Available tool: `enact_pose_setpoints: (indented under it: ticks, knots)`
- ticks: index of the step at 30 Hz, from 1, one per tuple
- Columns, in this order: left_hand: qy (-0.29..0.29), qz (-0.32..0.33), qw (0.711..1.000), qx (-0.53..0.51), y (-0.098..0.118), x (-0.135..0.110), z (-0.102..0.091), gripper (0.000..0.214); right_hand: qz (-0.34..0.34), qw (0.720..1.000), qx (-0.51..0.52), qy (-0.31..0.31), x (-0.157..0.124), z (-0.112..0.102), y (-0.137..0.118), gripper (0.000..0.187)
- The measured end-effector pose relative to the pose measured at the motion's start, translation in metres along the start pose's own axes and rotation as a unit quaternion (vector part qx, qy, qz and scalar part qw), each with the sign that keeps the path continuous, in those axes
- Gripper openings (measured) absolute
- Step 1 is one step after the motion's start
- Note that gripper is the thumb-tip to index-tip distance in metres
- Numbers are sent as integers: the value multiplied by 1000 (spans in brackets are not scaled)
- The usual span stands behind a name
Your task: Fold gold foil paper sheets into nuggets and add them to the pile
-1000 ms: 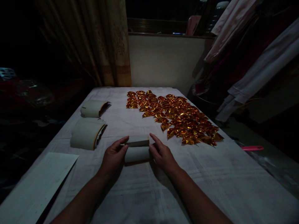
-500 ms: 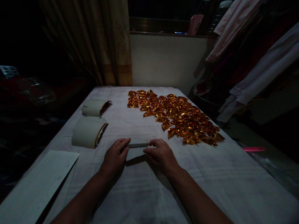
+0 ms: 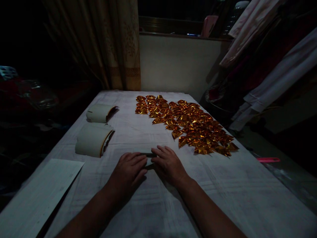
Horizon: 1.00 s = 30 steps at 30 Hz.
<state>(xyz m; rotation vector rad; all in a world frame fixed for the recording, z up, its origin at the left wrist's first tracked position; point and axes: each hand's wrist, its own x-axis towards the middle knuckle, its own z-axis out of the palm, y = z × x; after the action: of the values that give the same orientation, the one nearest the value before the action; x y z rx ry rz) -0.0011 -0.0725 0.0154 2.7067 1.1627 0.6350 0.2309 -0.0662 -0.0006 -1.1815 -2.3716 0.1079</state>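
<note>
My left hand [image 3: 128, 168] and my right hand [image 3: 168, 163] lie side by side, fingers flat, on a small folded paper [image 3: 149, 154] in the middle of the white cloth-covered table [image 3: 235, 191]. Only a thin dark strip of the paper shows between and beyond the fingertips. Neither hand grips it. Beyond my right hand spreads a wide patch of several folded gold foil pieces [image 3: 190, 124], its nearest edge a short way from my fingers.
Two curled stacks of pale paper [image 3: 93, 140] [image 3: 99, 113] sit to the left. A flat sheet [image 3: 37, 195] hangs over the near left edge. A pink object [image 3: 268, 160] lies off the table's right side. Curtain [image 3: 111, 43] behind, hanging clothes [image 3: 272, 66] at right.
The raised paper between my fingertips has been folded down. Both hands have moved together and flattened on top of it, hiding most of it.
</note>
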Motion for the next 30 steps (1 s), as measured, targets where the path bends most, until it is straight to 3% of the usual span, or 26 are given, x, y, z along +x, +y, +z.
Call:
enact_pose_setpoints:
  ticks: [7,15,20,24,30]
  knots:
    - [10,-19,999,33,-6,-1,4,32,-3,1000,5,7,0,4,0,18]
    - [27,-26,995,96,-15,-4,13,48,-30,998,28,44,-2,6,1,15]
    - [87,-93,990,69,-26,-3,10,47,-41,995,54,74,-3,5,1,15]
    - [73,-144,986,35,-31,-1,10,46,-52,992,69,95,-3,6,1,14]
    - [64,-155,985,-41,-38,2,18,43,-31,988,114,97,-4,3,-1,14]
